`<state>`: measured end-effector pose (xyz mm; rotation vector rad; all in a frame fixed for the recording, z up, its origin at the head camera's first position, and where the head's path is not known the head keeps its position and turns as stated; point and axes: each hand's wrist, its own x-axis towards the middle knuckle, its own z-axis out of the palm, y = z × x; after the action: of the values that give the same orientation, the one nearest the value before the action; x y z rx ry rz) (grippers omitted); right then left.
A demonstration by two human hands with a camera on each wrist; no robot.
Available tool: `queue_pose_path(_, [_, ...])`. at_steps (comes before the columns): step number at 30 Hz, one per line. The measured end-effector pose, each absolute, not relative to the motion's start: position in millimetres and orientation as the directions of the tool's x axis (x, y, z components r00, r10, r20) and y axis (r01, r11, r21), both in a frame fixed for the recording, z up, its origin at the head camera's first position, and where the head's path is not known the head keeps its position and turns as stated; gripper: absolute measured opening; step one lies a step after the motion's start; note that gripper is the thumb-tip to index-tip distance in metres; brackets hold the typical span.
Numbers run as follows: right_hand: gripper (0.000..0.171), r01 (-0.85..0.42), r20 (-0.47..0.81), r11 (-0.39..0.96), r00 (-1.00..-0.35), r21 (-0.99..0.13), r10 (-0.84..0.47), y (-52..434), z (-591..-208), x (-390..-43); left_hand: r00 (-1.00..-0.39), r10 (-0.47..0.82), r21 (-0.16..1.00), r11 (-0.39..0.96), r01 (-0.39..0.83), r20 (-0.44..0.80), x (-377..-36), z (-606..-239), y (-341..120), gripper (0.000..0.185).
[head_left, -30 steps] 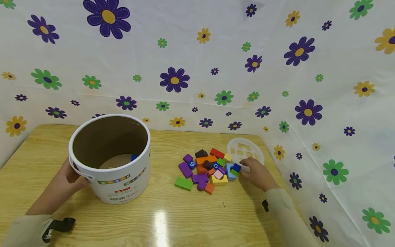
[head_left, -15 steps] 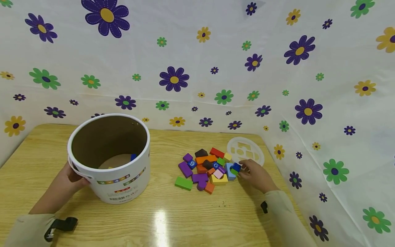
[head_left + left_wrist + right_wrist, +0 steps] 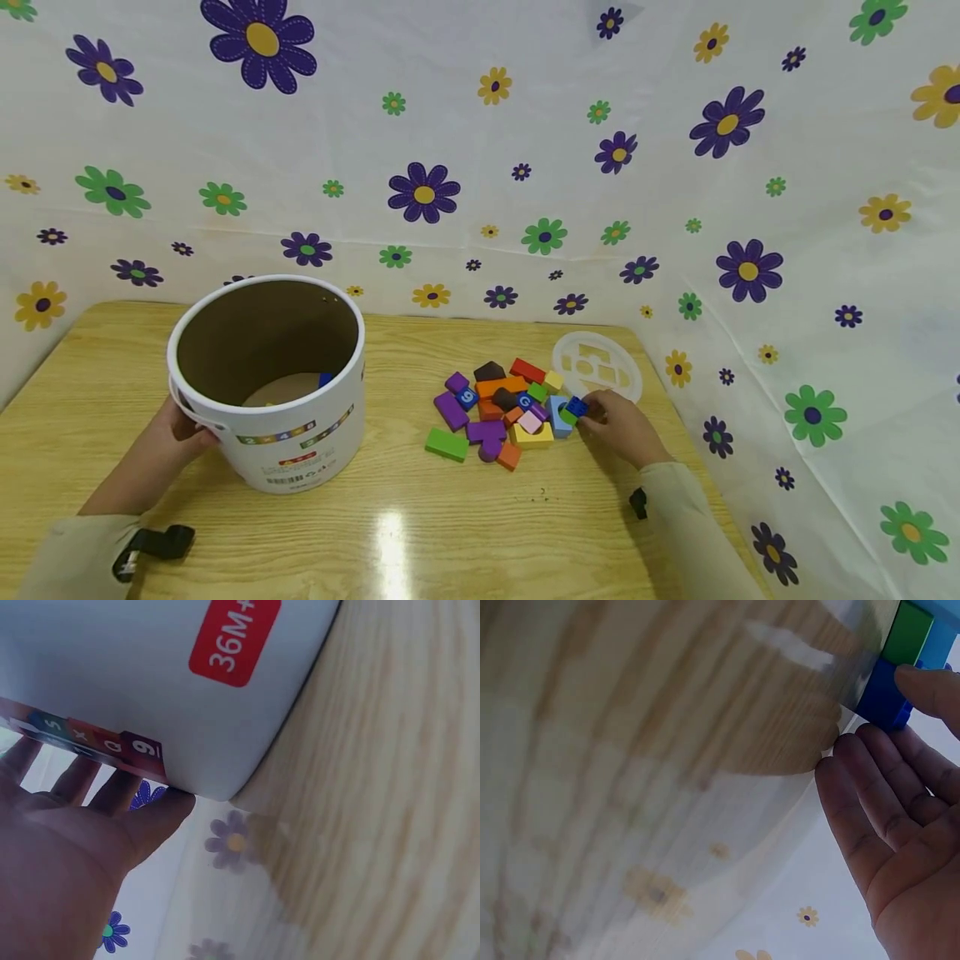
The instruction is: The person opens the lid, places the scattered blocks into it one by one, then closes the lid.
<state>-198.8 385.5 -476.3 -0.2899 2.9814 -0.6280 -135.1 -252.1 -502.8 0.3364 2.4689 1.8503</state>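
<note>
White sheeting [image 3: 487, 133] printed with coloured flowers backs our yellowish wooden table [image 3: 450, 533]. Our left hand [image 3: 174, 437] rests with fingers spread against the side of a tall white cylindrical bucket [image 3: 322, 437]. Our right hand [image 3: 621, 425] pinches a small dark-blue studded brick [image 3: 577, 406] between thumb and fingers. We locate this brick against a green block [image 3: 569, 418], at the right edge of a pile of multicoloured blocks [image 3: 491, 408], near a flat white round plate with cut-outs [image 3: 632, 383].

passable — between bucket [image 3: 315, 437] and blocks [image 3: 506, 400] | obstacle — tall bucket
</note>
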Motion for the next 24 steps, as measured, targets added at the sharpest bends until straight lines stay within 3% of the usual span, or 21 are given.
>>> queue_pose_path(8, [0.026,-0.155,-0.042,0.894,-0.981,-0.420,-0.189,386,-475,-198,-0.966,0.196,0.968,0.147,0.201,0.171,-137,-514,-257,0.079])
queue_pose_path(15, [0.027,-0.153,-0.043,0.886,-0.981,-0.437,-0.191,386,-475,-199,-0.966,0.178,0.969,0.128,0.212,0.188,-137,-522,-261,0.074])
queue_pose_path(24, [0.031,-0.204,0.105,0.862,-0.979,-0.464,-0.175,385,-471,-192,-0.967,0.138,0.976,-0.070,0.207,0.215,-134,-533,-258,0.072])
